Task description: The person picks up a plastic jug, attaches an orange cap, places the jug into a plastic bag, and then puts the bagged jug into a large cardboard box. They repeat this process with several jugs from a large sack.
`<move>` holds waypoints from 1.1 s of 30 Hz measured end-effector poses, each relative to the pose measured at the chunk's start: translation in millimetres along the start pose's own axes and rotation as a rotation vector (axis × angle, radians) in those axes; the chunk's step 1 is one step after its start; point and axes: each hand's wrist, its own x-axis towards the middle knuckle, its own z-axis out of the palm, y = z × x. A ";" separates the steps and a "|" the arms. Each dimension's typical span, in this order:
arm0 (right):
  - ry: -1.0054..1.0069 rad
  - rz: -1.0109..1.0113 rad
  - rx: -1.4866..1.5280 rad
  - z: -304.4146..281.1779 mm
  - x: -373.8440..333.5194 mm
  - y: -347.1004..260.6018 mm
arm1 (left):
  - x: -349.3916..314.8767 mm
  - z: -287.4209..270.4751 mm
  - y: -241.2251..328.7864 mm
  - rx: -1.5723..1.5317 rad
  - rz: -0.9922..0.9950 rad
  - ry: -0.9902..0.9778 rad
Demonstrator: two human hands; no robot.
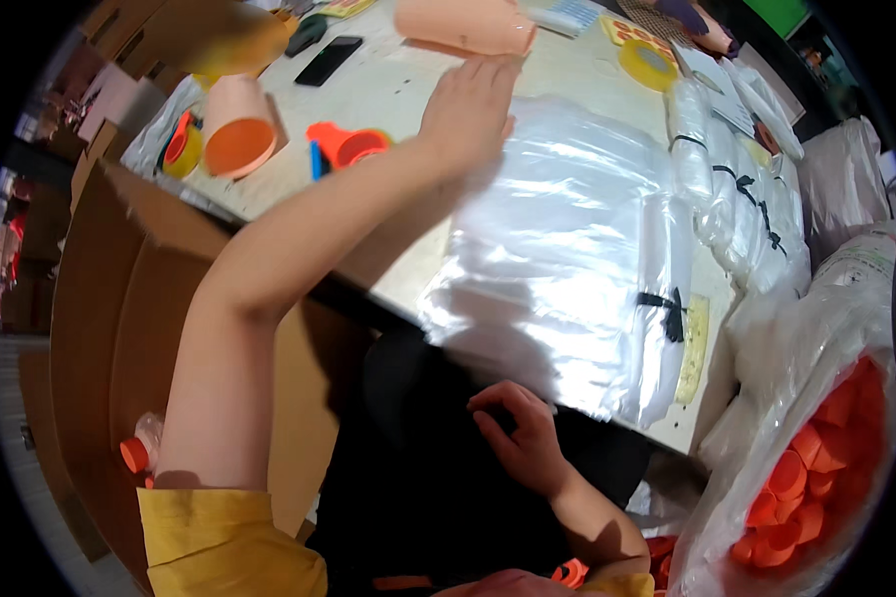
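My left hand reaches across the table, palm down with fingers extended. Its fingertips are at the near side of a peach-coloured cylindrical container lying on its side; whether they touch it I cannot tell. Under and beside that hand spreads a flat stack of clear plastic bags, with a rolled bundle tied by a black strip along its right side. Over my lap, near the table's front edge, my right hand is loosely curled. A gap shows between its thumb and forefinger, and nothing is visible in it.
Another peach container and an orange handled piece stand at left, near a black phone. Yellow tape and tied plastic bundles lie at right. A cardboard box and a sack of orange caps flank the table.
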 end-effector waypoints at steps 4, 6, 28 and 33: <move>0.069 0.246 0.128 -15.9 -16.2 21.0 | 83.6 102.5 -49.6 0.471 0.203 -0.001; 0.022 0.224 0.241 -27.9 -31.3 29.4 | 130.1 98.2 3.6 0.587 0.045 -0.507; 0.140 -0.149 0.825 -13.8 -126.2 30.7 | -212.7 -218.2 223.8 -0.749 -0.026 -0.025; 0.012 0.232 0.024 -47.0 -245.9 -37.1 | -268.2 -215.8 210.4 -1.258 -0.321 -1.085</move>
